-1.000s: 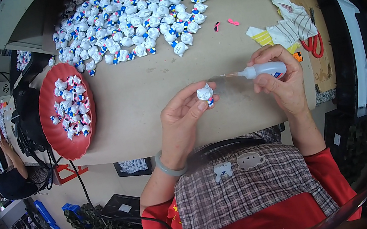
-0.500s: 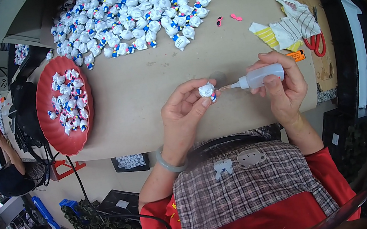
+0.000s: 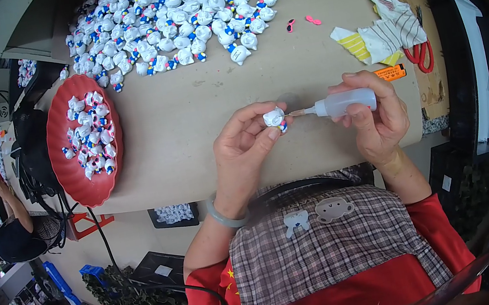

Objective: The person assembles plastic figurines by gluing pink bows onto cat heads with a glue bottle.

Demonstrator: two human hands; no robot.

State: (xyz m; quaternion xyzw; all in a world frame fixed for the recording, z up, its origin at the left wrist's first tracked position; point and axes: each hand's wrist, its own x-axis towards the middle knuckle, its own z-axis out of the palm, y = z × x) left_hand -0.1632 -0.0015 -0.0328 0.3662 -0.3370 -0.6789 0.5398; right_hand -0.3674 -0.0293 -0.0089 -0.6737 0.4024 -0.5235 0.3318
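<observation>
Between the thumb and fingers of my left hand is a small white cat-shaped figurine with blue and pink parts. My right hand grips a translucent squeeze bottle, lying sideways. Its thin nozzle points left and its tip is at the figurine's right side; whether it touches cannot be made out. Both hands are over the near part of the table. Two small pink pieces, one of them a pink bow-like piece, lie farther off on the tabletop.
A large heap of similar figurines covers the far left. More sit in a red scalloped bowl at the left edge. On the right lie a striped cloth, red-handled scissors and an orange lighter-like object. Another person sits far left.
The figurine has turned slightly in my left fingers. My right hand and the bottle have shifted a little to the left; both hands keep their holds.
</observation>
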